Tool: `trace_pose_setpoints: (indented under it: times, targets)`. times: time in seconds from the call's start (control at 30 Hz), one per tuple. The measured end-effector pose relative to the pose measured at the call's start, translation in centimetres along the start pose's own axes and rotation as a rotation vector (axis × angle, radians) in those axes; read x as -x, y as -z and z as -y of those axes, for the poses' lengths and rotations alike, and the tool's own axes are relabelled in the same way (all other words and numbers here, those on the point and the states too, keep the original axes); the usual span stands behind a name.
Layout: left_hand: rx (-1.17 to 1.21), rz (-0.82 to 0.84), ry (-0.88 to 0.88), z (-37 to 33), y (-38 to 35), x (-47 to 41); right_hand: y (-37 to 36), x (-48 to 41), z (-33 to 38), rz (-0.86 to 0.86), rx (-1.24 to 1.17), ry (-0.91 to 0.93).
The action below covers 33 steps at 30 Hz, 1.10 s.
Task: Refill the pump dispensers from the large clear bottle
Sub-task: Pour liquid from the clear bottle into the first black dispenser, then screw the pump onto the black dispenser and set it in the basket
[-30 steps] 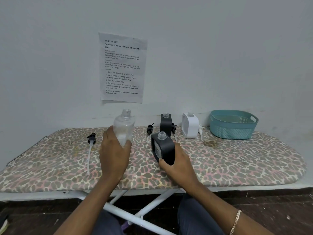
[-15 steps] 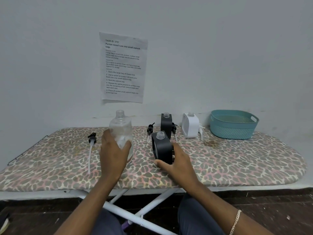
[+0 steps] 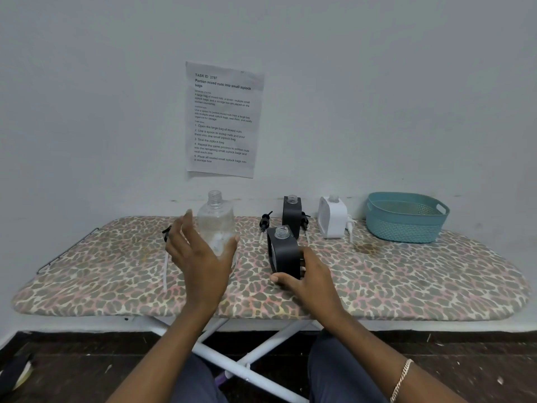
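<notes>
**On the ironing board (image 3: 406, 274), a black dispenser (image 3: 283, 257) is held**

Near the front middle of the board, the black dispenser is gripped by the right grip (image 3: 311, 282). Its neck is uncapped. The thumb is laid across its lower front and the fingers are curled behind its right side. Just to its left, the large clear bottle (image 3: 216, 225) is seen upright, also uncapped. The left grip (image 3: 200, 257) is spread wide before the bottle with straight fingers, and nothing is held by it. Whether the bottle is touched cannot be told. By the wall, a second black dispenser (image 3: 292, 213), a white dispenser (image 3: 332, 219) and a teal basket (image 3: 406, 218) are placed.
</notes>
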<state>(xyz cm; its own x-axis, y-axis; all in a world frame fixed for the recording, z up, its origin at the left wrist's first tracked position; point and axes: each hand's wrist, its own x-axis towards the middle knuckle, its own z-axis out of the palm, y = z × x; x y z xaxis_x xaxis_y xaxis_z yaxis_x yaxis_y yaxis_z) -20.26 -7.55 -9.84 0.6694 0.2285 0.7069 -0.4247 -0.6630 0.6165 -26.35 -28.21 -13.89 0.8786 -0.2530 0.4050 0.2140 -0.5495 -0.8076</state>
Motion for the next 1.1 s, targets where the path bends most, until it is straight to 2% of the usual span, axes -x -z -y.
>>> trace_pose_setpoints:
  times: [0.13,0.23,0.3,0.43,0.57,0.9,1.1]
  targets:
    - [0.073,-0.069,-0.278,-2.6,1.0,1.2,0.1,0.1,0.2,-0.005,-0.027,-0.007]
    - [0.203,0.022,-0.426,-3.9,0.6,2.6,-0.2,0.5,0.4,0.009,-0.070,-0.033]
    - [0.235,0.127,-0.372,-4.5,0.0,3.9,-0.6,0.8,0.3,-0.002,-0.043,-0.033]
    - [0.222,0.329,-0.116,-4.1,-1.5,6.2,-1.2,1.1,0.0,-0.002,-0.013,-0.034]
    - [0.227,0.442,0.019,-3.4,-2.6,6.5,-1.3,1.4,0.1,0.017,-0.038,-0.058]
    - [0.253,0.515,0.038,-3.1,-4.5,6.4,-0.5,0.7,0.1,-0.046,-0.046,-0.089]
    - [0.260,0.596,0.060,-2.1,-3.6,4.9,2.6,-3.2,3.2,-0.203,-0.062,0.004]
